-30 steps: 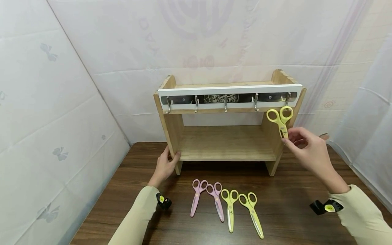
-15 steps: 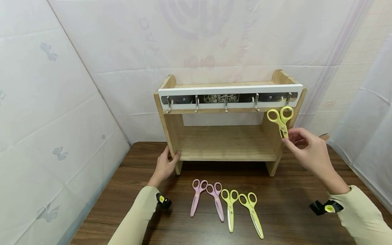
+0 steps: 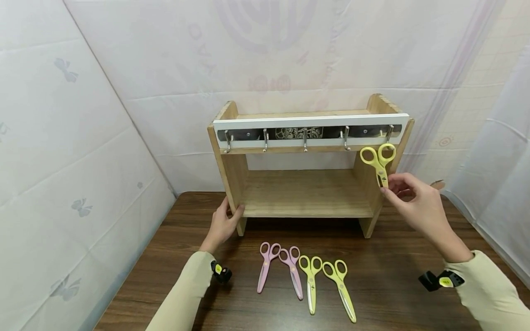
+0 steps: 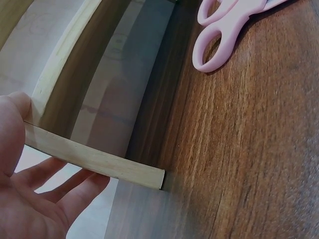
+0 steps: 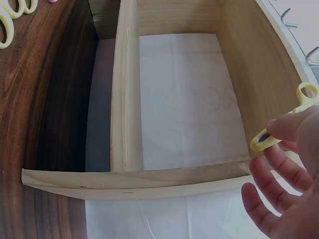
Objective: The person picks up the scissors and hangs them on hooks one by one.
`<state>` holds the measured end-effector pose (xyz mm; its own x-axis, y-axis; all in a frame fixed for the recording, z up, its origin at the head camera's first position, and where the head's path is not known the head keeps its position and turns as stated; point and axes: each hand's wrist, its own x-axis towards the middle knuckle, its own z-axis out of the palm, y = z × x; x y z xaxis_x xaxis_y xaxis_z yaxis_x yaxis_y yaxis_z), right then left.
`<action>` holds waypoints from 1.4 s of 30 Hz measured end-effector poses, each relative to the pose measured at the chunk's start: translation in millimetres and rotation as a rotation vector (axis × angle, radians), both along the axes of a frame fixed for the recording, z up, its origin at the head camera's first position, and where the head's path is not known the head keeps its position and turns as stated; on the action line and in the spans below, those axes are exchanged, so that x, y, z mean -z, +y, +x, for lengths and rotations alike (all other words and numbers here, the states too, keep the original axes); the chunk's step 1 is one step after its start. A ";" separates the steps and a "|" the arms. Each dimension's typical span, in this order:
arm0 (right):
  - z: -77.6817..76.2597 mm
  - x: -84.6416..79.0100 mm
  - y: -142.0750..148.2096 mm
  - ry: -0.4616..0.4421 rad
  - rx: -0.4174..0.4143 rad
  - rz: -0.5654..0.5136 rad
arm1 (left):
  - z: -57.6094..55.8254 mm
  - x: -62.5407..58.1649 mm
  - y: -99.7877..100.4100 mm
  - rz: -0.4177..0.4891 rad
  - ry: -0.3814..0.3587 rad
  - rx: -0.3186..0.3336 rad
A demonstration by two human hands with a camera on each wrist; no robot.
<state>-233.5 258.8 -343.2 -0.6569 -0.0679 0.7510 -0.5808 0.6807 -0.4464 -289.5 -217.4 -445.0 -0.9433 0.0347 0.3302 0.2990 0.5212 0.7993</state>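
A wooden shelf stands on the table, with a white hook rail along its upper front. My left hand grips the lower left side panel, thumb in front and fingers on the outer side. With thumb and fingertips, my right hand pinches yellow scissors near the blade end, finger loops up. The right loop overlaps the bottom of the rightmost hook; I cannot tell whether it hangs there. In the right wrist view, the blade end of these scissors shows beside my thumb.
Two pink scissors and two yellow scissors lie in a row on the brown table before the shelf. The other metal hooks carry nothing. White cloth hangs behind and at both sides.
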 end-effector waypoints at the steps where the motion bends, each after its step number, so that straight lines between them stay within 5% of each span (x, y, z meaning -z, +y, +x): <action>1: 0.3 -0.1 0.1 -0.004 -0.004 0.004 | 0.1 -0.1 0.0 0.002 -0.003 0.000; 11: 12.0 8.3 6.6 -0.021 -0.019 0.056 | 2.9 1.4 0.8 -0.004 -0.007 0.003; 18: 29.3 35.4 9.9 -0.071 -0.015 0.079 | 2.2 4.7 1.1 -0.004 -0.007 0.012; 30: 57.4 89.6 -18.4 -0.263 -0.076 0.218 | 1.8 1.5 1.5 0.002 -0.023 0.000; 39: 79.5 100.1 -45.7 -0.591 -0.121 0.320 | 4.1 1.0 -1.0 0.012 -0.033 0.012; 42: 84.4 102.4 -50.6 -0.634 -0.135 0.344 | 3.3 0.6 -1.2 0.011 -0.026 0.018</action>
